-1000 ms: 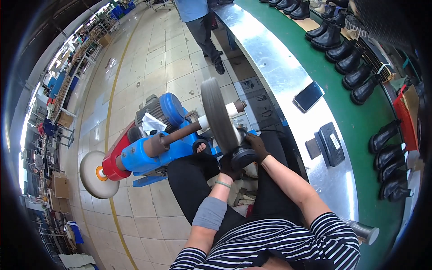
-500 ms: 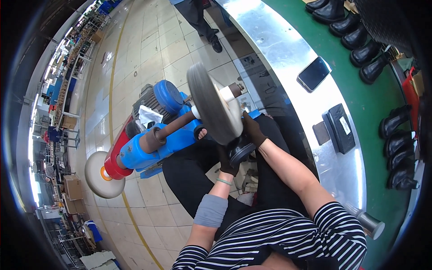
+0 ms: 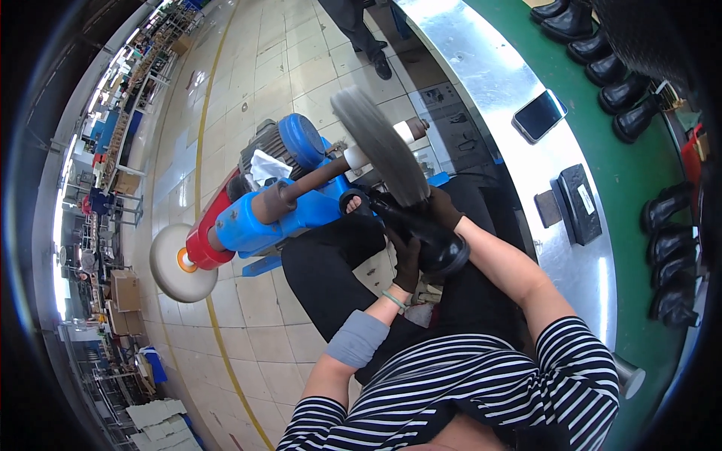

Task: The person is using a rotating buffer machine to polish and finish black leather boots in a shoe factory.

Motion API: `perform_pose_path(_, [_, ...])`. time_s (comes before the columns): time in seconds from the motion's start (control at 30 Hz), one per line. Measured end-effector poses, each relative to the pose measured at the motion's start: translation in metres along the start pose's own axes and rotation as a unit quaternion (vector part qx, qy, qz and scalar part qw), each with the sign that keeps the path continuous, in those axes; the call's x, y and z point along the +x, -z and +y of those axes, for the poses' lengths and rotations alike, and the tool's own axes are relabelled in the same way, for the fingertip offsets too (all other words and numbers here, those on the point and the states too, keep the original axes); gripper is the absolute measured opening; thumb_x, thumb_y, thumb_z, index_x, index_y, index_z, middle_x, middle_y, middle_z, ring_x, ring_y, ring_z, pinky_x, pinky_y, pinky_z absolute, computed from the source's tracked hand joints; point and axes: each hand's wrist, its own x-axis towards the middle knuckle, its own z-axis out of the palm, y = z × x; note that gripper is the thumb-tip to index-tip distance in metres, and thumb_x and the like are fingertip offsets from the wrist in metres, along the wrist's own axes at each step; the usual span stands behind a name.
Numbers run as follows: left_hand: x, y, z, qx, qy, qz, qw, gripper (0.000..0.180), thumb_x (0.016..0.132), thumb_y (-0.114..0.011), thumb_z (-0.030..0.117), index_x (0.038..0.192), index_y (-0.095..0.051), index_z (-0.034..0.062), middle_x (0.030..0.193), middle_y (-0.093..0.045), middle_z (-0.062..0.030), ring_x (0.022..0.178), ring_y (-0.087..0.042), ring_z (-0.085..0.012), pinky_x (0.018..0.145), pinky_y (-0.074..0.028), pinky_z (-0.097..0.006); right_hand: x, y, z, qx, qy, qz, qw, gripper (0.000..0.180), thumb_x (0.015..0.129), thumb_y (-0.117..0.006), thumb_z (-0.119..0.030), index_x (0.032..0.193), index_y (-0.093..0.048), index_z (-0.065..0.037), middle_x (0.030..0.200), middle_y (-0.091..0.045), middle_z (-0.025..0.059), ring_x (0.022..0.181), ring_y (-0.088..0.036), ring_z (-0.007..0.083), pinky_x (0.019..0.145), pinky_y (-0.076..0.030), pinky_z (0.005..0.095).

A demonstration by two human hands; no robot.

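Observation:
A glossy black boot (image 3: 435, 242) is held above my lap, its rounded toe toward me. My left hand (image 3: 408, 264), in a dark brown glove, is closed against the boot's left side. On its far right side, my right hand (image 3: 444, 209), gloved alike, grips it; part of those fingers is hidden behind the wheel and boot. The grey buffing wheel (image 3: 380, 143) stands on edge just beyond, blurred as if spinning. Its lower rim meets the boot's upper part; whether they touch there, I cannot tell.
The blue and red polishing machine (image 3: 289, 214) carries a second, pale wheel (image 3: 180, 263) at left. On the metal bench (image 3: 489, 60) lie a phone (image 3: 539, 116), a black case (image 3: 577, 204) and a dark block (image 3: 547, 209). Black boots (image 3: 669, 252) line the green surface. A person's legs (image 3: 365, 37) stand beyond.
The boot has turned in my hands, so more of its toe and side now shows. My left hand has moved up along its side. The whole view has shifted slightly.

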Motion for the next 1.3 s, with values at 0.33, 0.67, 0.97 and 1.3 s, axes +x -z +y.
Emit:
perform_pose_path(0.33, [-0.036,0.005,0.022,-0.347,0.366,0.06,0.862,0.039,0.094,-0.051,0.027,0.126,-0.045,0.0063,0.124,-0.05,-0.0093,0.113,-0.05,-0.0178,0.095,-0.044,-0.032,-0.093,-0.004,-0.069,0.04,-0.032,-0.195,0.979,0.037,0.082,-0.05,-0.017,0.11,-0.06,0.005,0.1,-0.064,0.0144,0.095,-0.059,0.0197,0.088,-0.044,0.0299])
perform_pose_path(0.67, [-0.006,0.008,0.07,-0.447,0.416,0.048,0.79,0.029,0.084,-0.054,0.025,0.105,-0.06,0.0056,0.107,-0.063,-0.0109,0.102,-0.059,-0.0244,0.095,-0.045,-0.037,-0.079,0.063,-0.108,-0.172,0.181,0.024,0.968,0.033,0.087,-0.049,-0.016,0.115,-0.059,-0.002,0.127,-0.051,0.0199,0.115,-0.052,0.0322,0.095,-0.041,0.0358])
perform_pose_path(0.97, [0.043,-0.005,0.067,-0.434,0.343,0.152,0.819,0.032,0.078,-0.054,0.027,0.098,-0.064,0.005,0.099,-0.067,-0.0106,0.093,-0.064,-0.028,0.09,-0.049,-0.04,0.028,0.035,-0.019,0.038,-0.08,-0.107,0.99,0.057,0.096,-0.037,-0.042,0.133,-0.041,0.002,0.138,-0.041,0.0199,0.125,-0.043,0.0296,0.106,-0.028,0.0348])
perform_pose_path(1.3, [0.025,0.0,0.045,-0.477,0.334,0.133,0.802,0.031,0.077,-0.055,0.025,0.098,-0.064,0.006,0.098,-0.066,-0.0088,0.093,-0.063,-0.026,0.09,-0.048,-0.04,0.026,0.017,-0.029,0.19,-0.097,-0.046,0.976,0.061,0.092,-0.043,-0.05,0.131,-0.048,-0.004,0.133,-0.048,0.0123,0.12,-0.046,0.0248,0.1,-0.034,0.0371])
